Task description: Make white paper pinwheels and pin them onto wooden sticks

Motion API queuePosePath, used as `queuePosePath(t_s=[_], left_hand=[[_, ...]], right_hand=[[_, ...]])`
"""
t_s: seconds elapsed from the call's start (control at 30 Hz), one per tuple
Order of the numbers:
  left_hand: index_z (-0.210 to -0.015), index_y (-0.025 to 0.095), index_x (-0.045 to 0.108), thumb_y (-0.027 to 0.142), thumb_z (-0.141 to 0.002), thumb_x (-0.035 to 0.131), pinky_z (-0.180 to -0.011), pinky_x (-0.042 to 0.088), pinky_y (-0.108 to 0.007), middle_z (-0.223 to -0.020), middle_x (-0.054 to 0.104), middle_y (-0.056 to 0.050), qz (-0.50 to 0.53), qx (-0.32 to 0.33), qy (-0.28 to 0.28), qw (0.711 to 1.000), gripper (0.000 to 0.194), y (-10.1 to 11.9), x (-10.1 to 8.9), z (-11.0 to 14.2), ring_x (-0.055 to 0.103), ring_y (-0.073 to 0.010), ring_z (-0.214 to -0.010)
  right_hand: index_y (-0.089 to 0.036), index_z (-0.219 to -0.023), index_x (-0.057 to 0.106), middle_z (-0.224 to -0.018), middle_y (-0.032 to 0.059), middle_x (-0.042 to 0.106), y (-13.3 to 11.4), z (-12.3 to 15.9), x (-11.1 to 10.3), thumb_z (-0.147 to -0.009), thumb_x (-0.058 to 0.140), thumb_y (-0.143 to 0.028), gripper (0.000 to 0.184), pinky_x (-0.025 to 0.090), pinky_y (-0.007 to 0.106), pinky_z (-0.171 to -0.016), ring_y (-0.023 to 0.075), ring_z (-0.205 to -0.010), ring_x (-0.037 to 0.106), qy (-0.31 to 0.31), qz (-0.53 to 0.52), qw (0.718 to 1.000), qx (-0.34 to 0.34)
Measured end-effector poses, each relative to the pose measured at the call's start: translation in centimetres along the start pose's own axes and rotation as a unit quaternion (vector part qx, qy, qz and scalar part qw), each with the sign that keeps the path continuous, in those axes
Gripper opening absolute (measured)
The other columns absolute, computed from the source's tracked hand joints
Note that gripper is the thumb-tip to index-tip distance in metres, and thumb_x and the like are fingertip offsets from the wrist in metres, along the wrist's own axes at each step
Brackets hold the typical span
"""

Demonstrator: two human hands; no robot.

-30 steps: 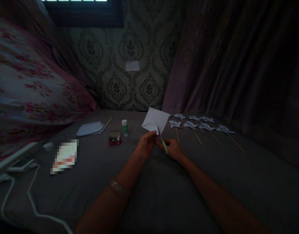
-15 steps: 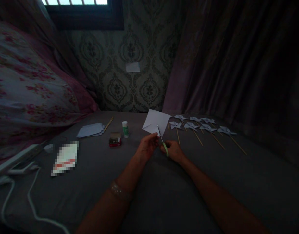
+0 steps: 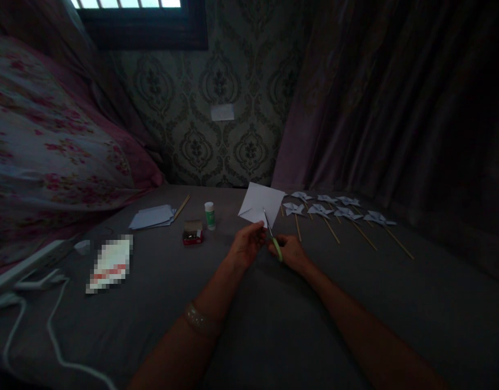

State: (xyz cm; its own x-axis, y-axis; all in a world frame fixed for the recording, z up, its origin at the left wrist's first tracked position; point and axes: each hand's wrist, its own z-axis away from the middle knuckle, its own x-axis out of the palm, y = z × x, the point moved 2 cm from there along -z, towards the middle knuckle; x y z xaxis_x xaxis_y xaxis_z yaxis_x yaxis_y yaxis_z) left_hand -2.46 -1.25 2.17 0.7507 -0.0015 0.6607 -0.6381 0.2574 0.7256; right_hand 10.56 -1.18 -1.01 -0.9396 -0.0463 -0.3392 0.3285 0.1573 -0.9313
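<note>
A square sheet of white paper (image 3: 260,200) is held up by its near edge in my left hand (image 3: 249,241), which is closed on it. Near its left corner a slit runs inward. My right hand (image 3: 289,250) grips a pair of scissors (image 3: 277,247) with light green handles. The metal blades lie over the lower right part of the paper, pointing away from me. To the right of the sheet, several white paper pinwheels (image 3: 321,209) on thin wooden sticks lie in rows.
A glue stick (image 3: 209,216) stands left of the paper, beside a small open red box (image 3: 193,236). Farther left lie a paper stack (image 3: 152,216), wooden sticks (image 3: 181,207), a blurred packet (image 3: 111,264) and a white power strip (image 3: 30,269) with cables.
Hands, paper and scissors hold almost the same position. The whole view has shifted very slightly.
</note>
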Motion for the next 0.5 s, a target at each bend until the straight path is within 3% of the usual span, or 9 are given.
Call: queuePosePath(t_s=[0.5], left_hand=[[-0.061,0.013,0.061,0.015,-0.061,0.072,-0.048,0.037,-0.019,-0.055,0.059,0.001,0.031,0.000,-0.007,1.000,0.011,0.10,0.04,-0.07,0.052,-0.0067,-0.049]], right_hand=[[-0.018,-0.050,0.052,-0.048,-0.0035,0.047,0.51,-0.24,-0.02,-0.060,0.058,-0.040,0.025,0.028,0.024,-0.046,0.0093,-0.047,0.039,0.007,0.019,1.000,-0.011]])
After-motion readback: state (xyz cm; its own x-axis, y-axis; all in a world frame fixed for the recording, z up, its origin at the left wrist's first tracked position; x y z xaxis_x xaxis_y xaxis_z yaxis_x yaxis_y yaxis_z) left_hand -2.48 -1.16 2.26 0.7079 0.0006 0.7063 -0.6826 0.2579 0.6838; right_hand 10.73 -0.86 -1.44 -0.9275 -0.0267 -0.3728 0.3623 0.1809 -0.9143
